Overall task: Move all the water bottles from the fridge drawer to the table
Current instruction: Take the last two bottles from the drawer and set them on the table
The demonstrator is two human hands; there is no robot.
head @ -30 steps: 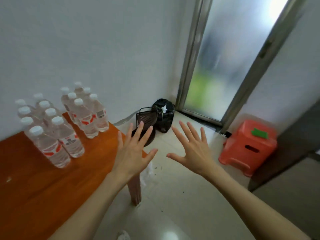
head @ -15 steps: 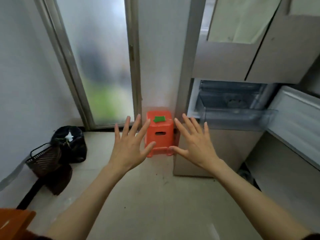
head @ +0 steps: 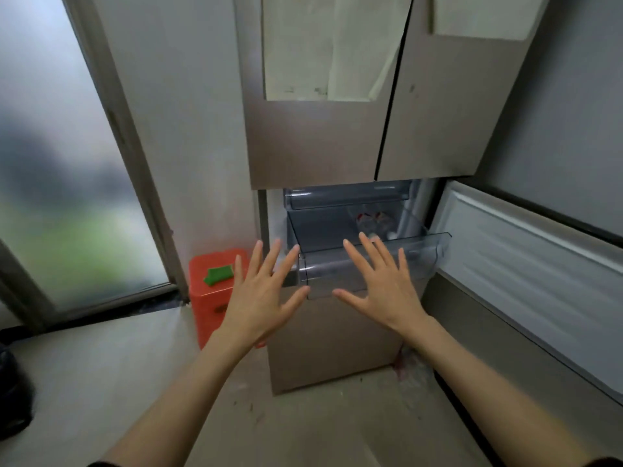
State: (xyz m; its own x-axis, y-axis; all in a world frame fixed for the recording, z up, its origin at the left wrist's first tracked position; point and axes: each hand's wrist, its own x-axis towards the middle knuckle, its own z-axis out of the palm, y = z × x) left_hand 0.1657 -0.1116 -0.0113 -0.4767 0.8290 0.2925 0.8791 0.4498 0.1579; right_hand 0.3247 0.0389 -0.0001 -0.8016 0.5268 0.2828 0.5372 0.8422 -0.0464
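We held our left hand (head: 261, 296) and right hand (head: 382, 284) out at the centre of the frame, fingers spread and straight, gripping nothing, in front of the clear fridge drawer (head: 367, 261) pulled out from the fridge (head: 317, 143). Water bottles (head: 372, 222) lay blurred toward the back of that drawer, just above our right fingertips. An orange stool (head: 210, 298) stood at centre left, beside the fridge.
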